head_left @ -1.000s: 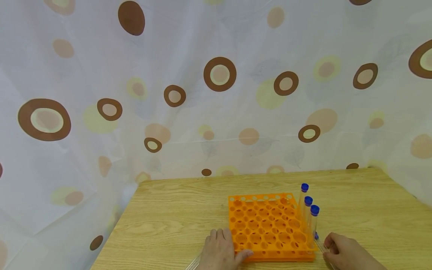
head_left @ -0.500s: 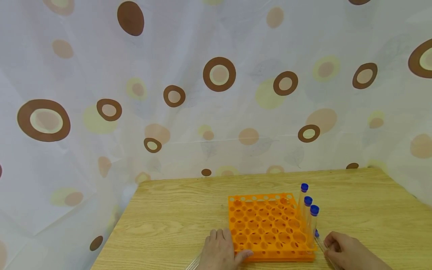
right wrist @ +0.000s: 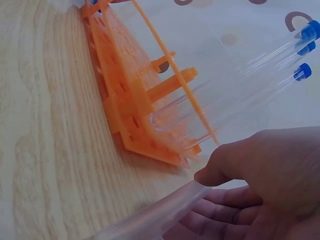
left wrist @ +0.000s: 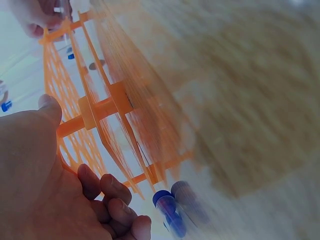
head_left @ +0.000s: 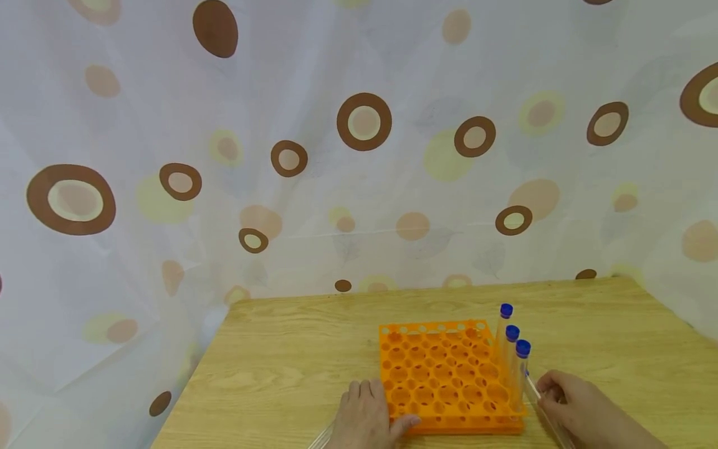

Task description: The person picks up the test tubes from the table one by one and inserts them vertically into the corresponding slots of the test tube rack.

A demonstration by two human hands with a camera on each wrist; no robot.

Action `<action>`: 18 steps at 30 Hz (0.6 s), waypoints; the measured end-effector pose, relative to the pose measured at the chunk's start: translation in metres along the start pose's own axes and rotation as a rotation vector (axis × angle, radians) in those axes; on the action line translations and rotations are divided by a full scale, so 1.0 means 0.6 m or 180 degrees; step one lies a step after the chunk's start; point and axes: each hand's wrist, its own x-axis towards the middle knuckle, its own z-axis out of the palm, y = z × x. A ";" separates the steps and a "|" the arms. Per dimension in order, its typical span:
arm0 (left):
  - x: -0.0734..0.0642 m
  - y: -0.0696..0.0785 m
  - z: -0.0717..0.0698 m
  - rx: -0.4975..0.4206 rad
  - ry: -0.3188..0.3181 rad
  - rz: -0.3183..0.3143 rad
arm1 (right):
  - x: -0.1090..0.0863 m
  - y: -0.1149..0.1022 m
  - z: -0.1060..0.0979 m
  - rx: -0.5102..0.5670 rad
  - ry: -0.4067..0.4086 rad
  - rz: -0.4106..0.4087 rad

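Note:
An orange test tube rack [head_left: 449, 413] stands on the table, with three clear blue-capped test tubes [head_left: 520, 368] upright along its right side. My left hand [head_left: 363, 416] holds its near left corner, thumb on the front edge and fingers down the left side. In the left wrist view the fingers [left wrist: 115, 190] are curled beside the rack's end. My right hand [head_left: 578, 405], just right of the rack, pinches another clear test tube [right wrist: 165, 210] between thumb and fingers. That tube slants, and its blue cap is mostly hidden behind the nearest standing tube in the head view.
More clear tubes [head_left: 321, 438] lie on the table left of my left hand; their blue caps [left wrist: 161, 196] show in the left wrist view. Behind the wooden table [head_left: 280, 349] hangs a white curtain [head_left: 314, 75] with brown circles.
The test tube in my right hand has shifted, its blue cap end moving up and away beside the rack. My left hand and the rack have stayed put.

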 end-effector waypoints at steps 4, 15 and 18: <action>0.001 0.000 -0.003 -0.0010 0.0004 0.0012 | -0.001 -0.009 -0.009 0.0095 0.0040 -0.0093; 0.002 0.000 -0.002 0.0033 0.0054 0.0032 | -0.003 -0.035 -0.018 -0.0068 0.0540 -0.0623; 0.002 -0.001 -0.003 0.0082 0.0073 0.0056 | -0.001 -0.043 -0.020 -0.0125 0.0612 -0.0651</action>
